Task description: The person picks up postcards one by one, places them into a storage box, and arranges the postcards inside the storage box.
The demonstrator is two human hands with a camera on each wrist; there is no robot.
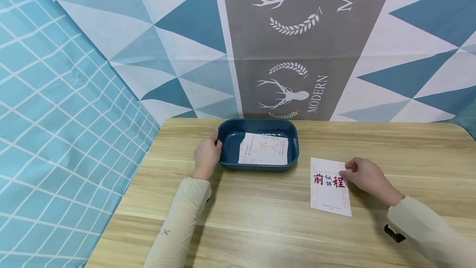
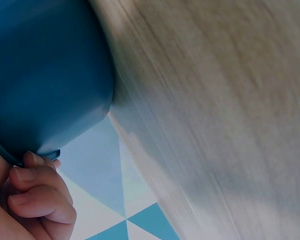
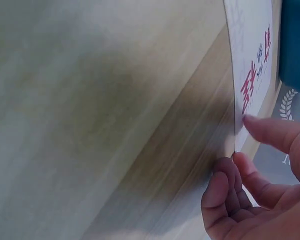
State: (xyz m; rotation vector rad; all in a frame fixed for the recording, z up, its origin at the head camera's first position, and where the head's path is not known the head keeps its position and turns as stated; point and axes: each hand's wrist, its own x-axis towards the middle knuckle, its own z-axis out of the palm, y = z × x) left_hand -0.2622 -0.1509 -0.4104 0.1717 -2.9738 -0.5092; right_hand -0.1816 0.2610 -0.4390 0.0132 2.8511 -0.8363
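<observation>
A dark blue rectangular tray point(image 1: 256, 168) with rounded corners stands at the back of the table, and a stack of white printed cards point(image 1: 265, 156) lies in it. My left hand point(image 1: 206, 155) grips the tray's left rim; in the left wrist view its curled fingers point(image 2: 42, 200) are at that rim. To the right of the tray is a single white card point(image 1: 329, 197) with red and dark characters. My right hand point(image 1: 368, 177) pinches this card at its upper right edge, thumb on the printed face. Whether the card is lifted there is hard to tell.
The wooden table point(image 1: 253, 226) ends at the back against a patterned wall covering point(image 1: 286, 44) with deer and triangles. A blue gridded cloth point(image 1: 67, 135) hangs along the left side. A small black piece point(image 1: 394, 233) shows under the right sleeve.
</observation>
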